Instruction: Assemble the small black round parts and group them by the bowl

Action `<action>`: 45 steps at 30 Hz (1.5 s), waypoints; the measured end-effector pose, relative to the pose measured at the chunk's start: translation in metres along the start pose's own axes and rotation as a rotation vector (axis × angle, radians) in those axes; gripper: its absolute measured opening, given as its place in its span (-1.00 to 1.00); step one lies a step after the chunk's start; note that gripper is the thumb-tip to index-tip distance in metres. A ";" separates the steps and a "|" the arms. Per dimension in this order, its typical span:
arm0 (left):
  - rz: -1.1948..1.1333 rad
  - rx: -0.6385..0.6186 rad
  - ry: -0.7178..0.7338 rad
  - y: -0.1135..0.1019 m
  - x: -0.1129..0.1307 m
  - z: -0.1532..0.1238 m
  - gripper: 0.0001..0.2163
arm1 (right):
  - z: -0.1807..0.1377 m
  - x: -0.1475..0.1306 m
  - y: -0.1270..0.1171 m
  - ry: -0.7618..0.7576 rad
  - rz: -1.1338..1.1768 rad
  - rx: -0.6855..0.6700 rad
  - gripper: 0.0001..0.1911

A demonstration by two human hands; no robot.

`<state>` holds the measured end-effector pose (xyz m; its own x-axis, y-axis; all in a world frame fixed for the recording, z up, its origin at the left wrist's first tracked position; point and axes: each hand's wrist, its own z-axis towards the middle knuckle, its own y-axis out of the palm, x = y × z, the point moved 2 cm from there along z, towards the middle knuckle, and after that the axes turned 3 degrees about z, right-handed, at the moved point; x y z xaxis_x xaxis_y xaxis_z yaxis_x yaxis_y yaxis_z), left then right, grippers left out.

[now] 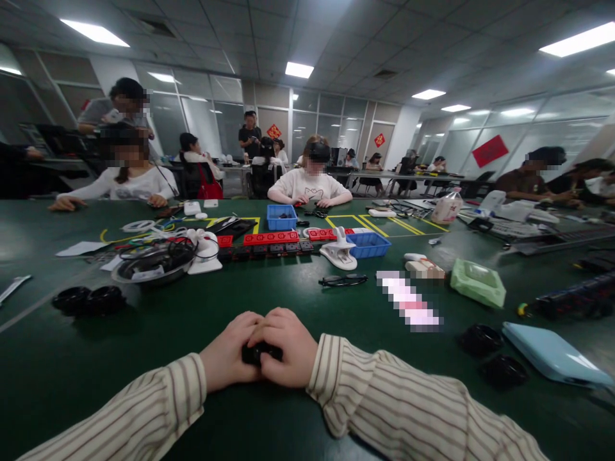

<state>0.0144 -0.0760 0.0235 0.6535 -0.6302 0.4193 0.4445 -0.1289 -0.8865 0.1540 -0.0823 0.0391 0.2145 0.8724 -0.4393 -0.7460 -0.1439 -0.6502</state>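
My left hand [230, 353] and my right hand [288, 349] meet low in the middle of the view, close above the green table. Between them is a small glossy black part [262, 353], mostly covered by my fingers, so its full shape is hidden. Both hands are closed around it, the right one curled over the top and the left one against its side. Similar-looking black round parts lie apart from my hands: a pair [89, 299] to the left, and two more, one black ring-like part [480, 338] above another [504, 371], to the right.
Ahead lie black glasses [343, 280], a white clip stand [339, 253], red and black strips [271, 238], and blue bins [368, 244]. A metal bowl with cables [154, 266] is left; a green pack [478, 283] and light-blue case [552, 352] are right. People sit across the table.
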 end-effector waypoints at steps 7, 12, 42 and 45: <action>0.016 0.002 0.043 0.005 -0.009 -0.003 -0.51 | 0.000 -0.008 -0.003 -0.136 0.047 -0.009 -0.74; 0.124 0.081 -0.006 0.008 -0.004 -0.006 -0.33 | -0.001 -0.004 -0.003 0.020 -0.098 0.057 -0.55; 0.123 0.050 -0.025 0.007 -0.001 -0.005 -0.38 | -0.002 0.002 -0.001 0.132 -0.162 0.034 -0.60; 0.131 0.060 -0.043 0.004 0.002 -0.003 -0.62 | -0.001 0.002 0.001 0.132 -0.175 -0.029 -0.70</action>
<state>0.0156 -0.0796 0.0199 0.7332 -0.6051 0.3104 0.3892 -0.0009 -0.9211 0.1547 -0.0809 0.0367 0.4214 0.8168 -0.3940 -0.6721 -0.0103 -0.7404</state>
